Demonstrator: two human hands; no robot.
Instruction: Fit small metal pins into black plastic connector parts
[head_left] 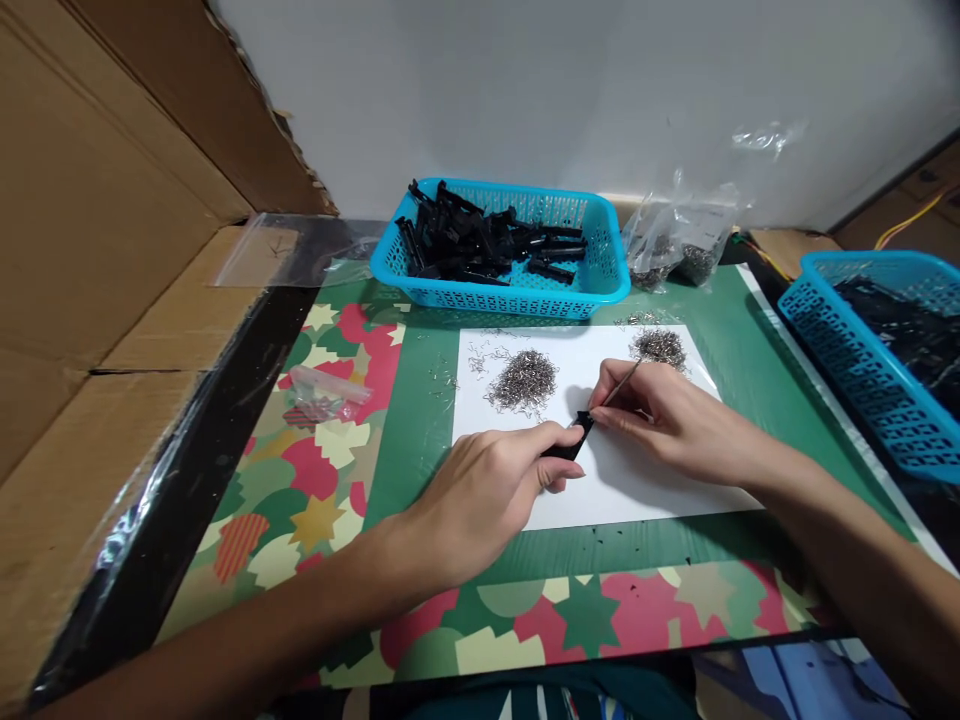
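Note:
Over the white paper, my left hand grips a small black plastic part between thumb and fingers. My right hand pinches a thin metal rod-like tool, its lower end at the far tip of the black part. Whether the tool touches the part, or a tiny piece sits there, is too small to tell. A pile of small bent metal pieces lies just beyond my left hand. Behind my right hand is a second pile of small metal pieces.
A blue basket of black plastic parts stands at the back. Clear bags with metal pieces sit beside it. Another blue basket is at the right. A small plastic bag lies left, near cardboard.

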